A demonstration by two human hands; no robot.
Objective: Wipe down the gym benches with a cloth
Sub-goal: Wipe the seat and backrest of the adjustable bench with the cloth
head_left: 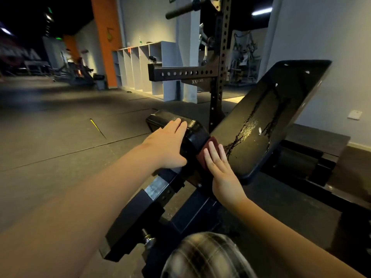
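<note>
Where the seat pad [192, 127] meets the raised backrest [277, 109] of the bench, a dark red cloth [209, 146] is pressed down by the right hand [220, 169], whose fingers are laid straight and close together over it. The left hand [168, 143] is rested flat on the seat pad just beside it, fingers straight and together along the top, thumb spread down the near side.

Black glossy padding is seen on both parts. The backrest is tilted up and away to the right and is marked by wet streaks [247, 125] running down its middle toward the cloth. The pads are carried on a black steel frame [140, 213]. Dark rubber floor [60, 127] is spread around in a dimly lit gym.

Just behind the bench a perforated rack upright [223, 57] is stood, with a holed side arm [180, 73] reaching left. Farther back, grey open lockers [144, 65] are set against the wall next to an orange pillar [106, 37]; other machines are blurred in the distance. Plaid clothing [204, 255] is seen at the lower edge.

Of the cloth only a small part is shown around the fingers, the rest being covered.
</note>
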